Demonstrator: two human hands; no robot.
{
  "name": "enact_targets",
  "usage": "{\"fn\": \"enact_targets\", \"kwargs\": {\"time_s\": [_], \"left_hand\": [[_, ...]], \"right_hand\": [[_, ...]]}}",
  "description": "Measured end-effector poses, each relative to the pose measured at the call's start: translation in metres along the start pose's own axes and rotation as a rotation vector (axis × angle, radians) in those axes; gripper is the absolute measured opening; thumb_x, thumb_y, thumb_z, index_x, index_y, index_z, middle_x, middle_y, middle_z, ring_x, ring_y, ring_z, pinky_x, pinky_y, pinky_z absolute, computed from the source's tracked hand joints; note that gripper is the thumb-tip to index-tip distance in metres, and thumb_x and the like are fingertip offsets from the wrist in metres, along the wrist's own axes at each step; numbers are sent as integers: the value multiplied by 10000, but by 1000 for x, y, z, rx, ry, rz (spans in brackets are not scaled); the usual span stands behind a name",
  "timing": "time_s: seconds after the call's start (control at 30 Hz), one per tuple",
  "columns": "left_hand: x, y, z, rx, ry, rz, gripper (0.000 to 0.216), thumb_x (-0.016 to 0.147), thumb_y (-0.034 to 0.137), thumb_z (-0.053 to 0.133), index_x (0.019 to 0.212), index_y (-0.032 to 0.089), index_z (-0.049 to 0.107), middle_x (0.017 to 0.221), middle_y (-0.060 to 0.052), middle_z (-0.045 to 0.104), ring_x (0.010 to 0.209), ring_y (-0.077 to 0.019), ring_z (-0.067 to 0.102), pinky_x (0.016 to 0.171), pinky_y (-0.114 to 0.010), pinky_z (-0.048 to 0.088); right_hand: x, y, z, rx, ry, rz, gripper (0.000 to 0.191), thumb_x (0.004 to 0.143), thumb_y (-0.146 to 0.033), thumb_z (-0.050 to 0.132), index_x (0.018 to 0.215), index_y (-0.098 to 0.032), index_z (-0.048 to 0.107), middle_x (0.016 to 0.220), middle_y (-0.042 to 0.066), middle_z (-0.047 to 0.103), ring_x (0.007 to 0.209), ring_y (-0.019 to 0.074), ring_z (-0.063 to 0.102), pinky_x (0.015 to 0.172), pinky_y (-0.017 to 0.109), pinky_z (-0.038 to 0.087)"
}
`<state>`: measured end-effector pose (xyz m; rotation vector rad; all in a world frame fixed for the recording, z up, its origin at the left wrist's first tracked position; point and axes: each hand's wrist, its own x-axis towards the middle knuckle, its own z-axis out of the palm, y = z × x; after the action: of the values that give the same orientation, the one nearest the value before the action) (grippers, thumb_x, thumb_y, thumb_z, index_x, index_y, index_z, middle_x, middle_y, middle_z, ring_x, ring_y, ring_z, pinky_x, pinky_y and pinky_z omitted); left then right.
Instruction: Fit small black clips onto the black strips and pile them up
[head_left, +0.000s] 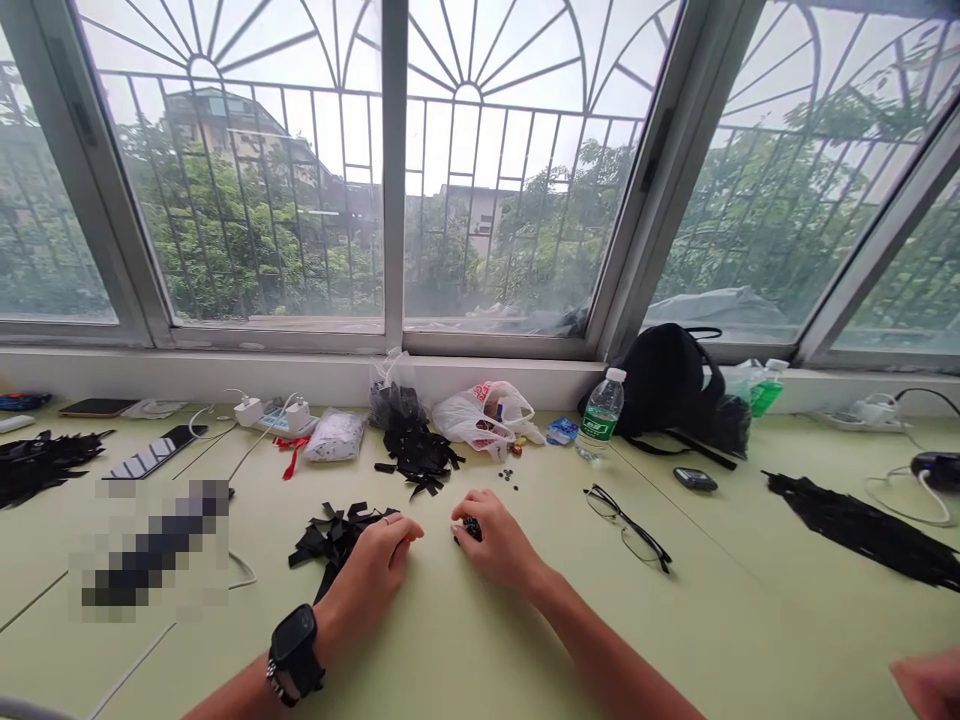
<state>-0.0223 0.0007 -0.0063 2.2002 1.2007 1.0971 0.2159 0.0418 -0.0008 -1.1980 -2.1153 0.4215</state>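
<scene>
My left hand (386, 555), with a black watch (294, 637) on its wrist, rests at the right side of a pile of black fabric strips (334, 540). Its fingers are curled in, and whatever they may hold is hidden. Opposite it, a short gap away, my right hand (491, 540) is closed around a cluster of small dark pieces (471, 527), partly covered by the fingers. Several small round dark pieces (508, 475) lie loose just beyond it. Farther back, a second heap of black strips (420, 452) spills from a clear plastic bag (394, 385).
Eyeglasses (630, 527) lie right of my right hand. Behind stand a water bottle (600, 415), a white plastic bag (480, 415) and a black backpack (664, 390). Bundled black strips (862, 525) lie right. Charger cables (247, 575) cross the left side. Another person's hand (930, 685) shows lower right.
</scene>
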Motion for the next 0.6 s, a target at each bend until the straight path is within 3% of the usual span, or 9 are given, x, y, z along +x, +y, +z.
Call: {"fn": "enact_targets", "kwargs": {"time_s": [0.37, 0.6], "left_hand": [[7, 2, -2, -40, 119, -21, 225, 967, 177, 488, 993, 228, 706, 940, -45, 700, 825, -197, 667, 755, -309, 517], [2, 3, -4, 64, 33, -26, 413, 752, 43, 570, 1091, 241, 698, 1102, -64, 714, 1039, -257, 667, 910, -369, 527]], "right_hand": [[0, -3, 5, -13, 31, 10, 108, 827, -118, 641, 842, -203, 707, 871, 57, 672, 916, 241, 568, 828, 349, 443], [0, -6, 5, -32, 43, 10, 87, 817, -128, 653, 823, -203, 696, 853, 52, 674, 896, 238, 563, 814, 344, 438]]}}
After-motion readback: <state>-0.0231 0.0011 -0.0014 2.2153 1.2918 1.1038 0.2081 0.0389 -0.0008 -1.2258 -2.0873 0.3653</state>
